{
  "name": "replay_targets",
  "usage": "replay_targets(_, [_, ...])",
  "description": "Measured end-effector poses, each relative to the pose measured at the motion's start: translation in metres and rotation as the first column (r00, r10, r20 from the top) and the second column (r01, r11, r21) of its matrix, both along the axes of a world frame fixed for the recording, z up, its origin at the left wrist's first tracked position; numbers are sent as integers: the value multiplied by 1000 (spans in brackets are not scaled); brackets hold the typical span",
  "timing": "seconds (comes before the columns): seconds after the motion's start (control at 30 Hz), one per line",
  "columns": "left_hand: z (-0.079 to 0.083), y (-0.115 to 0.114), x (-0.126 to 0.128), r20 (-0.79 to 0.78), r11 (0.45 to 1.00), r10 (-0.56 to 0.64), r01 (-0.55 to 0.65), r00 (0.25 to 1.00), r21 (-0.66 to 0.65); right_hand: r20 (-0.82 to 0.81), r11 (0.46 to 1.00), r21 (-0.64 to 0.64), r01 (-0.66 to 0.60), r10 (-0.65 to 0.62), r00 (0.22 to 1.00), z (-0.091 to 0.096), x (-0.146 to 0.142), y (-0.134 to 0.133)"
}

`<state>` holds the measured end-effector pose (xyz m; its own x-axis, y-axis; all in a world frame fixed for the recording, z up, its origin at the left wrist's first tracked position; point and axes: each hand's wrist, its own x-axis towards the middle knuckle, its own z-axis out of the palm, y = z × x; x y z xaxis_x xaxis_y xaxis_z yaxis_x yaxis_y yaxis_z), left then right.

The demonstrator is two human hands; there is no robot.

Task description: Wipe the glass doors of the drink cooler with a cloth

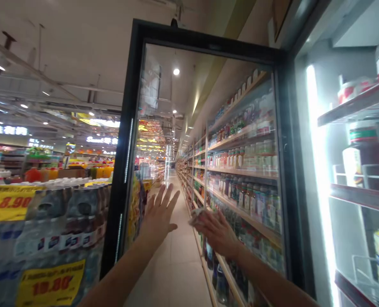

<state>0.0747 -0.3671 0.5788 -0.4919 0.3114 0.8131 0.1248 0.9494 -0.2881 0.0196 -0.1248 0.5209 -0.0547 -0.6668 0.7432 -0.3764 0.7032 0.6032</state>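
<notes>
A glass cooler door (pixel 205 40) with a black frame stands swung open in front of me. My left hand (pixel 159 213) is raised at the glass, palm forward and fingers spread, with nothing in it. Whether its palm touches the pane I cannot tell. To its right, my right hand (pixel 218 232) presses a crumpled pale cloth (pixel 197 216) toward the glass. The cloth shows past the fingertips, and the rest of it is hidden under the hand. Bottles on long shelves and an aisle floor show in the glass.
At right, the lit cooler holds bottles on shelves (pixel 362 198), with a bright light strip (pixel 319 179) along its edge. On the left are stacked packs of bottled drinks (pixel 64 238) with yellow price signs (pixel 51 283). Store displays and ceiling lights lie beyond.
</notes>
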Motion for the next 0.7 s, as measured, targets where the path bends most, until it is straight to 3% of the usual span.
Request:
replay_targets(0.03, [0, 0, 0, 2, 1000, 4, -4, 1000, 3, -13, 987, -151, 46, -49, 999, 8, -3, 11])
replay_targets(0.1, [0, 1, 1, 5, 1000, 15, -15, 1000, 17, -17, 877, -463, 130, -156, 988, 23, -8, 28])
replay_targets(0.13, [0, 2, 0, 6, 1000, 18, -18, 1000, 22, -11, 819, -553, 155, -193, 981, 25, -9, 33])
replay_targets(0.17, [0, 2, 0, 4, 999, 20, -20, 1000, 25, -14, 804, -573, 160, -205, 979, 22, -9, 34])
replay_targets(0.2, [-1, 2, -1, 2, 999, 18, -18, 1000, 28, -21, 840, -521, 152, -191, 981, 13, -7, 34])
replay_targets(0.27, [-2, 2, -2, -5, 1000, 7, -7, 1000, 30, -22, 952, -287, 108, -119, 993, -12, -5, 32])
replay_targets(0.33, [-3, 0, -5, -11, 1000, -4, 4, 1000, 31, -9, 988, -139, 74, -76, 997, -33, -4, 38])
replay_targets(0.37, [-3, 0, -6, -13, 1000, -5, 5, 1000, 31, -16, 982, -168, 81, -85, 996, -36, -6, 46])
replay_targets(0.4, [-4, -1, -7, -15, 1000, -1, 2, 1000, 31, -32, 955, -277, 106, -120, 992, -35, -8, 55])
replay_targets(0.43, [-5, -1, -8, -18, 1000, 3, -3, 1000, 26, -49, 892, -432, 134, -172, 984, -29, -11, 65])
replay_targets(0.5, [-6, -2, -10, -35, 1000, 13, -12, 999, 15, -40, 689, -704, 172, -281, 959, -13, -15, 81])
replay_targets(0.53, [-7, -2, -11, -47, 1000, 18, -18, 999, 9, -27, 619, -764, 181, -311, 950, -6, -16, 84])
replay_targets(0.57, [-7, -2, -12, -58, 1000, 25, -25, 998, 4, -22, 616, -766, 187, -315, 949, -2, -16, 83])
replay_targets(0.6, [-8, -2, -13, -66, 1000, 30, -31, 997, -2, -23, 677, -710, 192, -296, 955, -2, -15, 80])
replay_targets(0.67, [-8, -2, -15, -72, 999, 42, -43, 996, -6, -27, 855, -487, 181, -222, 975, -7, -14, 73])
replay_targets(0.7, [-8, -2, -15, -72, 999, 47, -48, 996, -8, -23, 904, -393, 169, -194, 981, -10, -14, 73])
